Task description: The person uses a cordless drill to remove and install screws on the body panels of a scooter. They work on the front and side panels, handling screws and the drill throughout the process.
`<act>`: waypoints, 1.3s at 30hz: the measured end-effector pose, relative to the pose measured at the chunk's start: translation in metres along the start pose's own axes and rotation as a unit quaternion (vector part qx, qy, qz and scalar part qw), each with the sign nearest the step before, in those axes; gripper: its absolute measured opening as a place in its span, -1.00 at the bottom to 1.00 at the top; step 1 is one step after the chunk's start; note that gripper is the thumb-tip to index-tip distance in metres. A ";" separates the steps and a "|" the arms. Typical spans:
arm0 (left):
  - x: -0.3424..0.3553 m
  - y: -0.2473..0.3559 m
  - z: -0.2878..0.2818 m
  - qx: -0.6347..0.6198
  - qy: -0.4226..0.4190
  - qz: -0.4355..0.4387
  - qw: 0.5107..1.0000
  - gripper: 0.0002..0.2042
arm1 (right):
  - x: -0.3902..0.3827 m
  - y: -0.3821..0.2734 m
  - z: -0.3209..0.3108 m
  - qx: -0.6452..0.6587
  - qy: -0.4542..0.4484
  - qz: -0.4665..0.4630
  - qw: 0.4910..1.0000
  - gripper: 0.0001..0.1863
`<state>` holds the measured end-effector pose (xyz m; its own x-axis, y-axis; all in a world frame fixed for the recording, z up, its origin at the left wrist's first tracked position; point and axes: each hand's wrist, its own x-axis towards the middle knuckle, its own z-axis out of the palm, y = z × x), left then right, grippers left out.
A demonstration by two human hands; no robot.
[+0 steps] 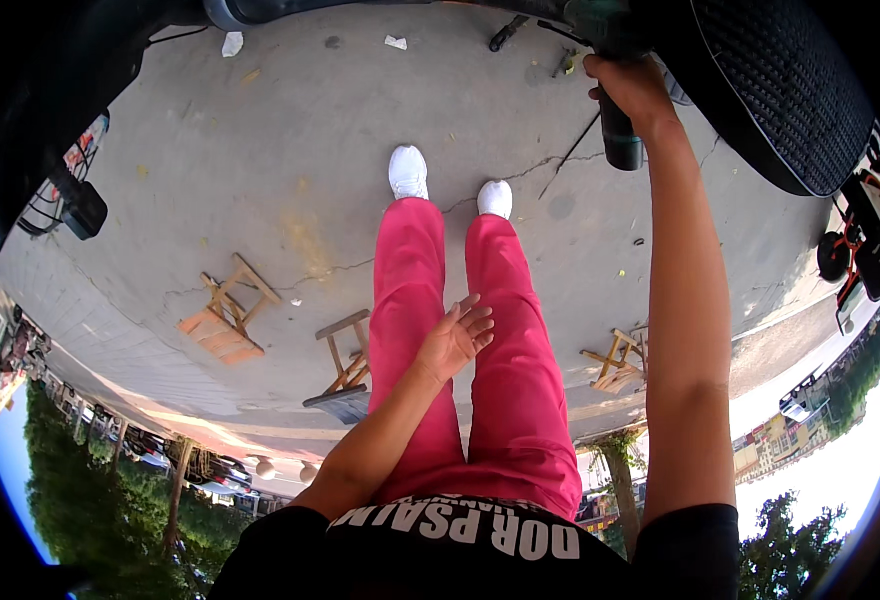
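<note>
My left hand (450,343) hangs in front of my pink trousers (408,270) with its fingers apart and nothing in it. My right arm reaches forward and up. The fingers of my right hand (636,88) are wrapped round a dark green tool with a thick cylindrical end (622,135), which points back toward me. The tool's upper part (610,25) runs up beside a large black textured panel (785,85); its exact kind is unclear. Whether the tool touches the panel cannot be made out.
Small folding wooden stools stand on the concrete, one orange-topped (222,335), one dark-topped (342,400) and one on the right (615,365). A black boxy part with a cable (85,210) hangs at the left. A thin dark rod (570,155) lies ahead of my white shoes (408,172).
</note>
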<state>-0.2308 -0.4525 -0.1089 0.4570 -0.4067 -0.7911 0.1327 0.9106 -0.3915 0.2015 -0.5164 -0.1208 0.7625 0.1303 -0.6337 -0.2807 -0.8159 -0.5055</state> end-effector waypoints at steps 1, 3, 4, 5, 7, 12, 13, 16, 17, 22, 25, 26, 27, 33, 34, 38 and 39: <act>-0.001 -0.003 -0.003 -0.007 -0.011 0.014 1.000 -0.66 | 0.001 0.002 0.000 0.011 -0.003 0.000 1.000 -0.74; -0.005 -0.009 -0.009 -0.025 -0.032 0.042 0.998 -0.65 | 0.005 0.003 -0.002 0.031 -0.010 0.000 0.999 -0.75; -0.006 -0.015 -0.014 -0.004 -0.022 0.053 0.998 -0.65 | 0.012 0.001 -0.005 0.024 -0.025 0.001 0.999 -0.78; -0.007 -0.020 -0.019 0.016 -0.013 0.063 0.998 -0.65 | 0.014 0.004 -0.005 0.008 -0.022 0.008 1.000 -0.78; -0.007 -0.030 -0.029 0.040 -0.005 0.081 0.996 -0.64 | 0.014 0.004 -0.001 -0.024 -0.013 0.022 0.999 -0.79; -0.005 -0.037 -0.054 0.050 -0.042 0.119 0.991 -0.61 | 0.014 -0.002 0.001 -0.070 -0.037 -0.061 0.995 -0.79; -0.006 -0.039 -0.061 0.025 -0.035 0.120 0.992 -0.61 | 0.008 -0.005 0.001 -0.037 -0.039 -0.068 0.996 -0.77; -0.007 -0.046 -0.081 -0.024 -0.025 0.119 0.992 -0.59 | 0.006 -0.009 -0.003 0.000 -0.050 -0.065 0.997 -0.73; -0.007 -0.047 -0.086 -0.024 -0.028 0.119 0.992 -0.59 | 0.007 -0.011 -0.004 0.002 -0.053 -0.061 0.997 -0.71; -0.004 -0.053 -0.102 -0.049 -0.023 0.129 0.990 -0.59 | 0.002 -0.017 -0.001 -0.004 -0.044 -0.010 0.999 -0.67; -0.003 -0.056 -0.106 -0.065 -0.018 0.131 0.989 -0.60 | 0.006 -0.013 -0.001 -0.016 -0.043 -0.005 0.999 -0.68; -0.002 -0.056 -0.108 -0.069 -0.018 0.130 0.989 -0.60 | 0.006 -0.014 0.000 -0.020 -0.044 -0.005 0.999 -0.69; -0.002 -0.056 -0.109 -0.073 -0.018 0.130 0.989 -0.60 | 0.006 -0.015 0.001 -0.024 -0.044 -0.004 0.999 -0.69; -0.001 -0.058 -0.114 -0.087 -0.020 0.137 0.987 -0.60 | 0.010 -0.008 -0.003 0.091 -0.059 0.021 0.994 -0.70; 0.000 -0.059 -0.114 -0.087 -0.019 0.138 0.986 -0.60 | 0.009 -0.009 -0.002 0.080 -0.055 0.018 0.995 -0.70; 0.003 -0.061 -0.113 -0.089 -0.013 0.138 0.986 -0.60 | 0.005 -0.013 0.003 0.050 -0.040 0.020 0.998 -0.71; 0.004 -0.061 -0.112 -0.090 -0.012 0.138 0.986 -0.60 | 0.005 -0.013 0.002 0.046 -0.037 0.025 0.998 -0.71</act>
<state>-0.3358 -0.5182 -0.1403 0.4746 -0.1418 -0.8687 -0.1567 0.9576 -0.2419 0.2074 -0.5036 -0.1185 0.7022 0.1356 -0.6990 -0.3711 -0.7681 -0.5218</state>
